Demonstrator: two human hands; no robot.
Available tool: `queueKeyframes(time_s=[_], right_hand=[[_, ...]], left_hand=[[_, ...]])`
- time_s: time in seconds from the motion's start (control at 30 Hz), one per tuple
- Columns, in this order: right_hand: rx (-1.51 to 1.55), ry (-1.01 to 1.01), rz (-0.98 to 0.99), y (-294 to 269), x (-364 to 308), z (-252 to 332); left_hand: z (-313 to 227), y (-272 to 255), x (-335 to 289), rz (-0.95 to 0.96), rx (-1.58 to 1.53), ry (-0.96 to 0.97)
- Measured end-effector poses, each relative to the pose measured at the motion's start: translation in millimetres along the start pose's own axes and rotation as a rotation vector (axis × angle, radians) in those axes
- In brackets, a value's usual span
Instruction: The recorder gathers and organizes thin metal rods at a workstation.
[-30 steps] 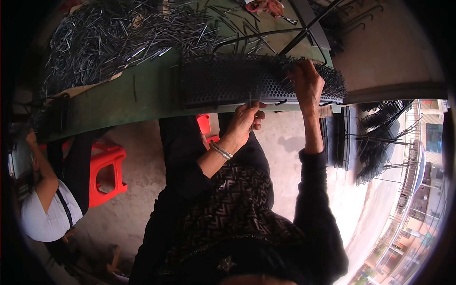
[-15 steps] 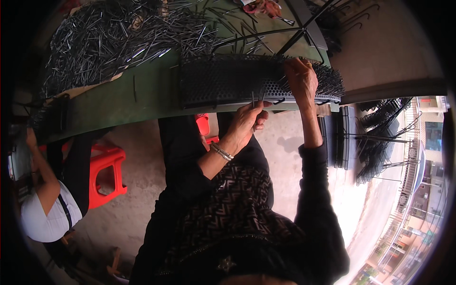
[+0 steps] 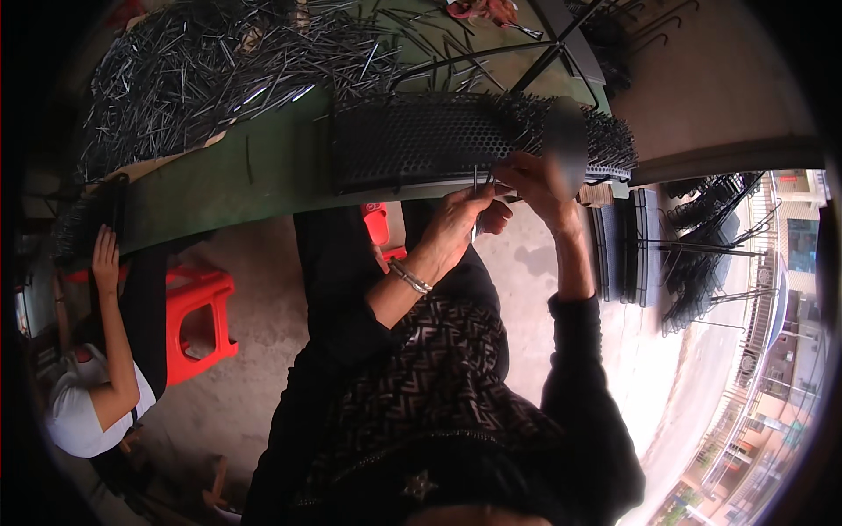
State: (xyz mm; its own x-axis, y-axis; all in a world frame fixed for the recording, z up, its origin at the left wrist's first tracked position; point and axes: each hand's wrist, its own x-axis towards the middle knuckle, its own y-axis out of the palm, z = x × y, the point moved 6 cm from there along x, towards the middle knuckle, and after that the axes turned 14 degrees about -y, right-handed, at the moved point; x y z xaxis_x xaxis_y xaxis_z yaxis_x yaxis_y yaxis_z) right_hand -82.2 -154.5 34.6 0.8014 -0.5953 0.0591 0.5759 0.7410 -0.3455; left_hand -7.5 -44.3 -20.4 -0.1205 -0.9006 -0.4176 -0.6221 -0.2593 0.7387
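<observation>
A black perforated panel point(image 3: 421, 138) lies along the near edge of a green table point(image 3: 206, 188). Many thin dark pins point(image 3: 611, 138) stand up out of the holes at its right end. My left hand point(image 3: 456, 226) is closed around a few thin metal pins point(image 3: 476, 180), just below the panel's front edge. Beside it, my right hand point(image 3: 537, 186) has its fingers drawn together at the tips of those pins; whether it grips one is too small to tell. A blurred dark oval hides part of the right hand and of the pins behind it.
A large heap of loose dark pins point(image 3: 219, 79) covers the table's far left. Black rods point(image 3: 539, 66) cross above the panel. At left another person point(image 3: 105, 386) works beside a red stool point(image 3: 202, 324). Black racks point(image 3: 702, 254) stand at right.
My right hand has come down and left from among the standing pins to my left hand. The left hand stays nearly in place. At left, the other person's arm has shifted right.
</observation>
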Motion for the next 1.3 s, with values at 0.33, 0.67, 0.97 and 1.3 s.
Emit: queueKeyframes(time_s=[0.33, 0.67, 0.97, 1.3], right_hand=[[-0.456, -0.186, -0.578, -40.1, 10.5, 29.2], [-0.954, -0.346, -0.477, -23.2, 35.6, 21.9], [-0.216, 0.024, -0.146, -10.1, 6.3, 15.5], [-0.478, -0.297, -0.68, -54.3, 13.1, 26.9]], left_hand=[[5.9, -10.1, -3.7, -0.118, -0.039, -0.129], [-1.8, -0.4, -3.5, -0.055, -0.076, -0.153], [-1.5, 7.9, -5.4, -0.037, 0.035, -0.108], [8.5, 8.4, 1.2, 0.006, -0.036, -0.16]])
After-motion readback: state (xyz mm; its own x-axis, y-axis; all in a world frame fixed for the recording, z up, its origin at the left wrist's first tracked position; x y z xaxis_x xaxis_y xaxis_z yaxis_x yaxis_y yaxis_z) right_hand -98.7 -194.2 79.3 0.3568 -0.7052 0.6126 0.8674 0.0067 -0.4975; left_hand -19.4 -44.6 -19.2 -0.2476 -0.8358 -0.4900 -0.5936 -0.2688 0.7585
